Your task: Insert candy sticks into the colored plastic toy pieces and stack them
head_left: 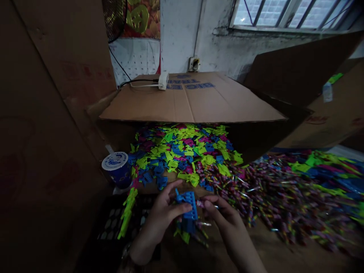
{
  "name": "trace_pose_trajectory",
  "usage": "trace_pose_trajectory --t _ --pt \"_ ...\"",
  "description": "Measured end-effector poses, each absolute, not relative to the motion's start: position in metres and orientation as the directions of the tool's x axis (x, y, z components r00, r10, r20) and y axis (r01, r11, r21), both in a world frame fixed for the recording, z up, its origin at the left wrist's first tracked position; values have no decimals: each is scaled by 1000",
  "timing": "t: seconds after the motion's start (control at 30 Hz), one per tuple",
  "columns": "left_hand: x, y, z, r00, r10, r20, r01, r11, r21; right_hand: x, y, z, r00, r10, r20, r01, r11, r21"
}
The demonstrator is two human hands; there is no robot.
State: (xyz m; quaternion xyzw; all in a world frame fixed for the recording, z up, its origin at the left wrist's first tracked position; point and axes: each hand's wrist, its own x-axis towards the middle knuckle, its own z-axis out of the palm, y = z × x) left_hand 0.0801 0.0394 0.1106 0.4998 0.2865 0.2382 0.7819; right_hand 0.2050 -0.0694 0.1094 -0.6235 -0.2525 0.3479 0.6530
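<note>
My left hand grips a blue plastic piece with a row of slots along its right side, thumb across its front. From the right, my right hand pinches a small pink printed stick in a shiny wrapper, its end against the slotted side. I cannot tell whether the stick is inside a slot. Below the hands lie another blue piece, a yellow-green piece and a few loose sticks, partly hidden. Left of my left hand, a yellow-green strip of pieces lies over a black tray.
A heap of yellow, blue and pink plastic pieces spills from a cardboard box. Many wrapped sticks spread rightward. A blue lidded cup with a straw stands at left. A white power strip rests on the box flap.
</note>
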Motion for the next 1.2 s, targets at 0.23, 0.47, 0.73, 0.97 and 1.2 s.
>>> trace_pose_trajectory --t 0.23,0.47,0.73,0.97,1.2 --pt "78 34 108 791 566 -231 -150 546 824 199 -72 100 502 840 -207 -415 24 -909" --pt "75 35 106 796 543 -268 -152 606 780 196 -76 96 516 848 -126 -331 62 -942" --pt "74 37 102 788 526 -320 -111 632 767 196 -73 82 474 871 -132 -366 59 -929" --pt "73 36 100 744 630 -223 -56 391 919 196 -77 76 513 847 -140 -293 19 -956" --pt "77 31 84 751 506 -424 -58 690 721 190 -81 55 510 845 -162 -395 63 -916"
